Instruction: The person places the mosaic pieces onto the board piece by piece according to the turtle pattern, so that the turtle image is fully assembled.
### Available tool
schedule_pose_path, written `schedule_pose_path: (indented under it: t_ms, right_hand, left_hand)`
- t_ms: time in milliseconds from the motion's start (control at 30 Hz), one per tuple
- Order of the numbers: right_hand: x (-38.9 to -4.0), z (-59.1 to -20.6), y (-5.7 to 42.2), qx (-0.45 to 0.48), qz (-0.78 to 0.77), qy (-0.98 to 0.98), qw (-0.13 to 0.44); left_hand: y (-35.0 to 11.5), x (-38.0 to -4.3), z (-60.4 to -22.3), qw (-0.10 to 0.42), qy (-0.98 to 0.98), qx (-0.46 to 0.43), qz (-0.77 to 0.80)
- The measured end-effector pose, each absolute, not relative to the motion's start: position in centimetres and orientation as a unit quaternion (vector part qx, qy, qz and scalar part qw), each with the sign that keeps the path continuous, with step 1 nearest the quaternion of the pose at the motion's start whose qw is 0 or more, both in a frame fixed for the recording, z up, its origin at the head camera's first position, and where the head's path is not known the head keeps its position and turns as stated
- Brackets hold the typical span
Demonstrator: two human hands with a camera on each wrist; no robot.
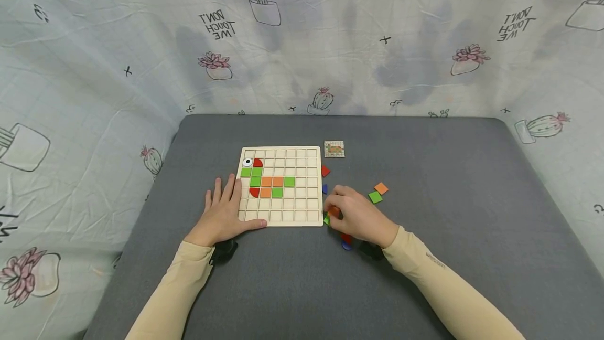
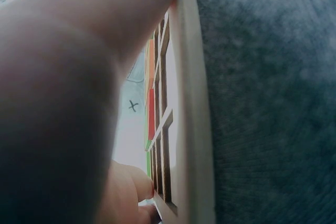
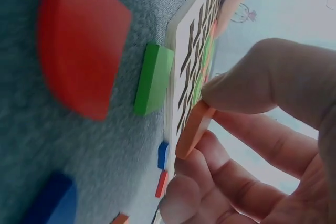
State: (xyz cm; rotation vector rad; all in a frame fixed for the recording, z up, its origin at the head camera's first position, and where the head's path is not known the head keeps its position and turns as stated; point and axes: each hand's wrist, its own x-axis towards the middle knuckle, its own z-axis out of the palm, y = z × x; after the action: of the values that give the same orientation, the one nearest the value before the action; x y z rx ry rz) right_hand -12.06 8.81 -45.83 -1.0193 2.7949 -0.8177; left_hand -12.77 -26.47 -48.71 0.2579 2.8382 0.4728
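Note:
A pale wooden grid board lies on the table, with red, green and orange tiles and a round eye piece set in its left cells. My left hand rests at the board's left edge, fingers spread and straight, its thumb along the front left rim. Just off the right edge, my right hand pinches an orange square tile between thumb and fingers. Beneath that hand lie a green tile beside the board, a red quarter-round tile and a blue tile, partly covered in the head view.
Past the board's far right corner lies a small pattern card. A red tile and a blue tile sit along the right edge. Farther right are a loose orange tile and a green tile on the grey table.

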Motion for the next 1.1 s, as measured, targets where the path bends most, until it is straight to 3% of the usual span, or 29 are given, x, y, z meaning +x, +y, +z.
schedule_pose_path:
  t_ms: [1100]
  right_hand:
    - [-17.8,-45.9,0.7,-0.370,-0.277,0.887,0.015]
  left_hand:
    - [-26.6,-12.8,-48.9,0.129,0.976,0.090,0.150]
